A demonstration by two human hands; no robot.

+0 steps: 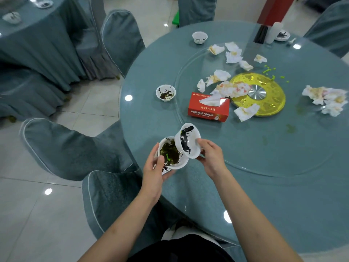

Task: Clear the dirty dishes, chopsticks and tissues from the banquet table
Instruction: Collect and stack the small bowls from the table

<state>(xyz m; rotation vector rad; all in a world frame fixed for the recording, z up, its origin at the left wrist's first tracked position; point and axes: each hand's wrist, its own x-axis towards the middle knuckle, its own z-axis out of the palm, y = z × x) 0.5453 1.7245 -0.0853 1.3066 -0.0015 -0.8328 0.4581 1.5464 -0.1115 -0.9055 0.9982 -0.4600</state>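
My left hand (154, 170) grips a white bowl (171, 153) full of dark green leftovers, held over the table's near-left edge. My right hand (211, 157) holds a second white bowl (188, 141) tilted on its side, its rim against the first bowl. Another dirty bowl (165, 92) stands on the round teal table (264, 195), and one more (199, 37) sits at the far side. Crumpled stained tissues (229, 87) lie scattered on the glass turntable (283, 157), more tissues (327, 100) at the right. Black chopsticks (261, 35) and a small dish (282, 35) lie at the far edge.
A red tissue box (208, 107) stands beside the gold turntable hub (264, 97). Green food bits (269, 70) dot the glass. Covered chairs (69, 148) crowd the left side and one (113, 201) sits just below my arms. A second table (28, 35) with bowls stands far left.
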